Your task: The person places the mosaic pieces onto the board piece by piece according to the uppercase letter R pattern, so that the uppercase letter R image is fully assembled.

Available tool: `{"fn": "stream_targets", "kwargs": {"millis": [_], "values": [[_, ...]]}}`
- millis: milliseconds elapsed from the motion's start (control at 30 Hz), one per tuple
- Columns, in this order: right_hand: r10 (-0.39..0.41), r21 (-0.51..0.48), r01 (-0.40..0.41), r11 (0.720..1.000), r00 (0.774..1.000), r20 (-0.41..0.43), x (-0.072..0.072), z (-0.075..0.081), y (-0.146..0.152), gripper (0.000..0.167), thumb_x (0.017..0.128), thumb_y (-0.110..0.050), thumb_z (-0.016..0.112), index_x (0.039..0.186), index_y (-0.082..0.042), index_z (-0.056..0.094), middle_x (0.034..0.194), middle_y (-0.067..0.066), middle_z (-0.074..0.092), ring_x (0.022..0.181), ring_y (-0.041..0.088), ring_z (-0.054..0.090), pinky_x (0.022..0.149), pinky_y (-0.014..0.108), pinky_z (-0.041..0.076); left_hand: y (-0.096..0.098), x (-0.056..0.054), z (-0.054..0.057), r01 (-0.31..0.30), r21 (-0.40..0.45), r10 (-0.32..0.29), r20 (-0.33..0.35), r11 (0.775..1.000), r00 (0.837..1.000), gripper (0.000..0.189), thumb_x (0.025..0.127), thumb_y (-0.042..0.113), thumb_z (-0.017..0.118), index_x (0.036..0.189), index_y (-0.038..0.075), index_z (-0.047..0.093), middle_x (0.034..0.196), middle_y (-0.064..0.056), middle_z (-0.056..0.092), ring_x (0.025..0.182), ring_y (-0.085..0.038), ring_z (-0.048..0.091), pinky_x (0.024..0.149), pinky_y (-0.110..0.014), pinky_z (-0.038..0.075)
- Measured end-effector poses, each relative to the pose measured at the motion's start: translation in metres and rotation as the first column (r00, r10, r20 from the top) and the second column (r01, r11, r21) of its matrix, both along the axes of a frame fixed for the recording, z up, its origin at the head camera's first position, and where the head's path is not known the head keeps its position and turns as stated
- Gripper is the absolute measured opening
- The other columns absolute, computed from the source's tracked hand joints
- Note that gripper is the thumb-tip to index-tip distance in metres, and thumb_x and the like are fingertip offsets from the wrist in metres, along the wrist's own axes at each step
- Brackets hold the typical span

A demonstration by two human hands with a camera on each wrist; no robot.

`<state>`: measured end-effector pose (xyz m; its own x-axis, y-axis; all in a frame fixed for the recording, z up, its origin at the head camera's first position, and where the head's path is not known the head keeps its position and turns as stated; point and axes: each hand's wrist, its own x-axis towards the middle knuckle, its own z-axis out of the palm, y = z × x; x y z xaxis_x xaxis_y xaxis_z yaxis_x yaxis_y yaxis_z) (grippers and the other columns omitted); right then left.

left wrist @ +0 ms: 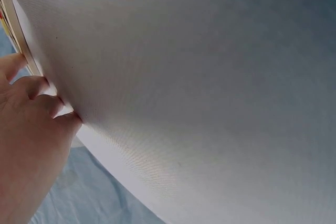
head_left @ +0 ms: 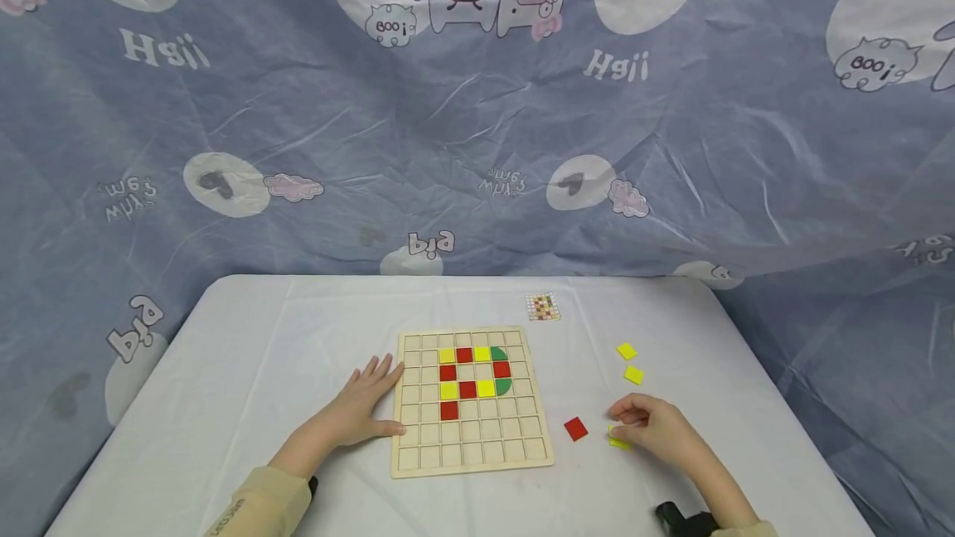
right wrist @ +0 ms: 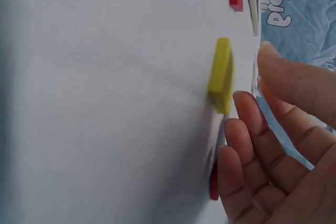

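Note:
The left hand (head_left: 363,406) rests along the left edge of a wooden grid board (head_left: 492,447), fingers spread, thumb near its lower left side. On the board, red and yellow square tiles and two green rounded tiles (head_left: 503,387) form a loop, with one red tile (head_left: 448,410) below its left side. The right hand (head_left: 651,429) hovers over a yellow tile (right wrist: 221,74) right of the board, its thumb partly covering the tile in the head view. In the right wrist view the fingers are loosely bent, beside the tile and not around it.
A red tile (head_left: 575,428) lies between board and right hand. Two more yellow tiles (head_left: 630,363) lie farther back on the right. Behind the board is a small printed pattern card (head_left: 542,307). A printed blue-grey cloth (head_left: 462,123) hangs beyond the white table (head_left: 298,330).

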<state>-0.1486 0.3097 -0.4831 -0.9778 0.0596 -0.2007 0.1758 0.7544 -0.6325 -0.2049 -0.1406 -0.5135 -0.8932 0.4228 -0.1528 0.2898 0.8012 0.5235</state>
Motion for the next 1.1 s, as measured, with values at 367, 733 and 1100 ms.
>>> {"fn": "stream_targets", "kwargs": {"millis": [367,733,1100], "values": [[-0.027,0.073,0.024,0.997,0.999,0.039,0.005,-0.009,0.005,0.029,0.071,-0.01,0.086,0.096,-0.006,0.071,0.081,0.0,0.06,0.077,0.015,0.052,0.062,0.021,0.045,0.0,0.0,0.0,-0.008,0.001,0.008,0.007,1.0,1.0,0.103,0.074,0.05,0.081,0.154,0.009,0.032,0.164,-0.018,0.019,0.152,-0.042,0.008,0.122,-0.06,0.009],[-0.024,-0.006,0.024,1.0,0.999,0.036,0.005,-0.006,-0.007,0.025,0.072,-0.011,0.085,0.09,-0.007,0.069,0.077,0.001,0.06,0.071,0.015,0.052,0.058,0.021,0.043,0.001,0.0,-0.001,-0.001,-0.007,0.001,-0.004,1.0,1.0,0.104,0.073,0.052,0.081,0.154,0.01,0.032,0.163,-0.018,0.02,0.152,-0.041,0.009,0.122,-0.061,0.011],[0.142,-0.259,-0.155,0.953,0.988,-0.068,-0.008,-0.001,-0.076,0.024,0.075,-0.013,0.084,0.092,-0.006,0.068,0.08,0.001,0.064,0.069,0.012,0.058,0.06,0.019,0.051,0.001,0.0,-0.001,-0.004,-0.012,0.004,-0.007,1.0,1.0,0.103,0.073,0.051,0.081,0.154,0.01,0.033,0.163,-0.017,0.019,0.152,-0.041,0.009,0.122,-0.06,0.01]]}}
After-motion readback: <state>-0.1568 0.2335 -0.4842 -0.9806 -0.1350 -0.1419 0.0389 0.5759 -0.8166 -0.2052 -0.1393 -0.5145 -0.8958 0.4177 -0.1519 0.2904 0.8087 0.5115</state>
